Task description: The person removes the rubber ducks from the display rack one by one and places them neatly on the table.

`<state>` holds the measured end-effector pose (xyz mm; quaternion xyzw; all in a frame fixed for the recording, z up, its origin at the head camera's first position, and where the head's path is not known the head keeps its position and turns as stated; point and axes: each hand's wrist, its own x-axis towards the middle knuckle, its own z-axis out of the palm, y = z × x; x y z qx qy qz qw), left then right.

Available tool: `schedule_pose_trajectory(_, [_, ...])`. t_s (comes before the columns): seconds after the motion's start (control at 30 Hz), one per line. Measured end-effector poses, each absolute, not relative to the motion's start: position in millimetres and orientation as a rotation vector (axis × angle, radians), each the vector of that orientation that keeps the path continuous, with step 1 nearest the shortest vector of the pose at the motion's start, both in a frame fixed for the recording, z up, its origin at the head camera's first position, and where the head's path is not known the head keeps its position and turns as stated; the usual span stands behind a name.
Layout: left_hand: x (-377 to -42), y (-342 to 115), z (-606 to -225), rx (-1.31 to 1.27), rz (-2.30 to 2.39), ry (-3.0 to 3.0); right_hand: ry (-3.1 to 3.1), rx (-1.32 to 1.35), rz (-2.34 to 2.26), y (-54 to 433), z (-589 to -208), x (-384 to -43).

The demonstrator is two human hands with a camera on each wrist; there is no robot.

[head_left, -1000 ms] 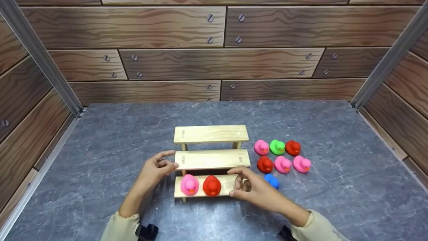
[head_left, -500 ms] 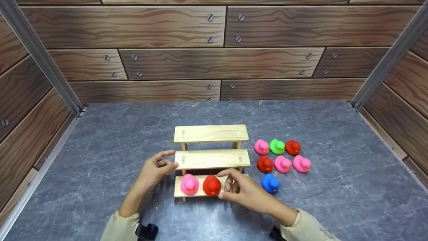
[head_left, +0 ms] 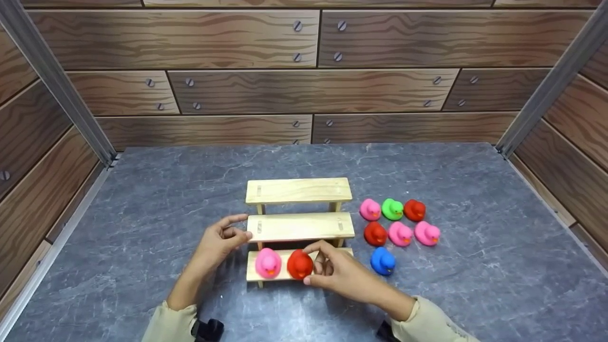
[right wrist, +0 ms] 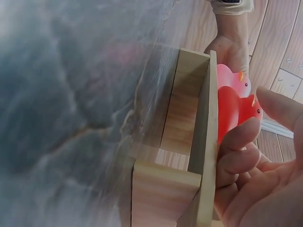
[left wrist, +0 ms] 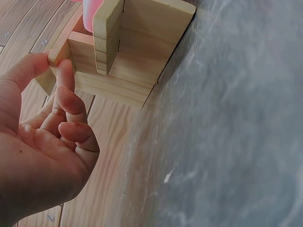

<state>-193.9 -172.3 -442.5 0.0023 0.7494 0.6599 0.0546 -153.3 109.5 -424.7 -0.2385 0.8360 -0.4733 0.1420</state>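
In the head view, a three-step wooden stand [head_left: 299, 225] carries a pink rubber duck [head_left: 268, 262] and a red rubber duck [head_left: 300, 264] on its lowest step. My left hand [head_left: 216, 243] pinches the left end of the middle step between thumb and index finger [left wrist: 65, 75]. Around the right side of the red duck is my right hand [head_left: 339, 271], its thumb in front and its index finger behind, spread apart. The right wrist view shows the thumb near the duck's bill and the other fingers bent beside its body. Whether they touch it is unclear.
Right of the stand, several rubber ducks sit on the grey marbled table [head_left: 475, 285]: pink ones [head_left: 370, 209], a green one [head_left: 392, 209], red ones [head_left: 414, 210] and a blue one [head_left: 383, 261]. Wood-patterned panels [head_left: 242, 90] enclose the back and sides.
My right hand has moved left along the lowest step, from its right end to the red duck, and the blue duck shows fully. My left hand stays at the middle step.
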Motion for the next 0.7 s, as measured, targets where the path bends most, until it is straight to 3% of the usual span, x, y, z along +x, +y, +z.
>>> schedule_pose_trajectory(0.7, [-193.7, -172.9, -442.3, 0.019, 2.011, 2.261, 2.49, -0.693, -1.263, 104.6, -423.6, -152.6])
